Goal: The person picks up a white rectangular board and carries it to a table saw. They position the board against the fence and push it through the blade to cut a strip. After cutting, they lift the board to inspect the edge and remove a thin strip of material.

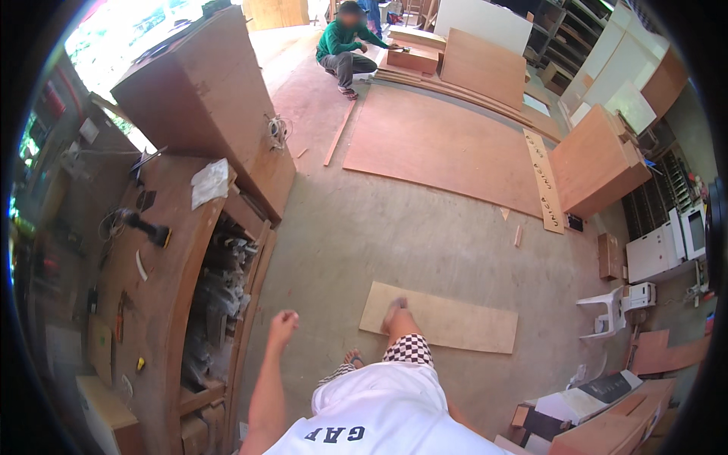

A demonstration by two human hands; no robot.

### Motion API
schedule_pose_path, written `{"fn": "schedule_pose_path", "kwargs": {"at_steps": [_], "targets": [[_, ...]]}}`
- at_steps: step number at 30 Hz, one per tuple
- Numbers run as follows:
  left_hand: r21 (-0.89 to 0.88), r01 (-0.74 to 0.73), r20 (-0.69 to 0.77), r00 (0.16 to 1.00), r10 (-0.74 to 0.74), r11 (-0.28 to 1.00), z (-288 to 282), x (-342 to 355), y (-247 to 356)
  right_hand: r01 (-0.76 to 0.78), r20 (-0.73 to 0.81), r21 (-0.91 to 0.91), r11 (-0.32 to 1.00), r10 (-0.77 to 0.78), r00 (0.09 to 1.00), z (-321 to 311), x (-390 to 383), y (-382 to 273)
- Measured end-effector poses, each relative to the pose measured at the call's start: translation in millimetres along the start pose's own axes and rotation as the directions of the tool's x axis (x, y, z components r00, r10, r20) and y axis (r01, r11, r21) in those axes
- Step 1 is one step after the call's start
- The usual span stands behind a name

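The left hand (284, 324) hangs above the smooth grey concrete floor (318, 250), its fingers curled loosely inward; blur leaves it unclear whether the fingertips meet the palm. The right hand lies out of view, so I cannot tell its state. Nearest the left hand is the long brown wooden tabletop (171, 262), its right edge bowed by the lens, with slender lengths wrapped in crinkled clear plastic (220, 296) in the opening beneath that edge. A flat, pale, rectangular wooden board (455, 318) lies on the floor in front of the body, one foot over its left part.

On the tabletop, a small yellow object (140, 364) sits toward the near end. Farther along are a thin curved white strip (142, 265), a black power tool (148, 229) and, at the far right corner, a rumpled white sheet (210, 183).

Beyond, a broad reddish-brown wooden panel (447, 144) lies flat, a narrow yellowish strip with dark lettering (544, 182) across its right end. Past its far left corner crouches a person in a green top (341, 45).
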State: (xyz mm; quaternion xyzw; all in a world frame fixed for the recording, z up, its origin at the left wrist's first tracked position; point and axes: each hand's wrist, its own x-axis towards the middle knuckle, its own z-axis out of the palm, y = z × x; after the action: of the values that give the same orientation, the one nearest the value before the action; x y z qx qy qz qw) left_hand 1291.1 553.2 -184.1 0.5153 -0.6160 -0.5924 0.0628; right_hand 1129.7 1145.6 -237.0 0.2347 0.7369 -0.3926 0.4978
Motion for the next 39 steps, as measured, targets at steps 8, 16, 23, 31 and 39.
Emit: {"fn": "schedule_pose_path", "kwargs": {"at_steps": [8,16,23,31,39], "targets": [[-0.135,0.277,-0.118,0.949,-0.293,0.951,39.3,167.2,124.0,0.163,0.013,-0.046,0.986,-0.163,0.987,4.3,153.9,-231.8],[0.106,0.514,0.029,0.854,-0.52,0.851,123.6,179.2,177.2,0.313,-0.025,-0.034,0.949,-0.314,0.949,-58.9,276.5,-724.0],[-0.204,0.749,-0.073,0.63,-0.773,0.63,131.0,344.5,176.6,0.419,-0.08,-0.227,0.879,-0.446,0.892,15.4,354.3,-1027.4],[-0.265,0.603,-0.144,0.747,-0.65,0.752,97.6,664.0,393.5,0.263,0.132,-0.32,0.91,-0.232,0.964,134.0,374.2,-1110.4],[-0.191,0.023,-0.251,0.965,-0.071,0.981,33.1,963.5,658.0,0.358,0.242,-0.541,0.761,-0.267,0.933,189.9,479.1,-1242.9]]}}
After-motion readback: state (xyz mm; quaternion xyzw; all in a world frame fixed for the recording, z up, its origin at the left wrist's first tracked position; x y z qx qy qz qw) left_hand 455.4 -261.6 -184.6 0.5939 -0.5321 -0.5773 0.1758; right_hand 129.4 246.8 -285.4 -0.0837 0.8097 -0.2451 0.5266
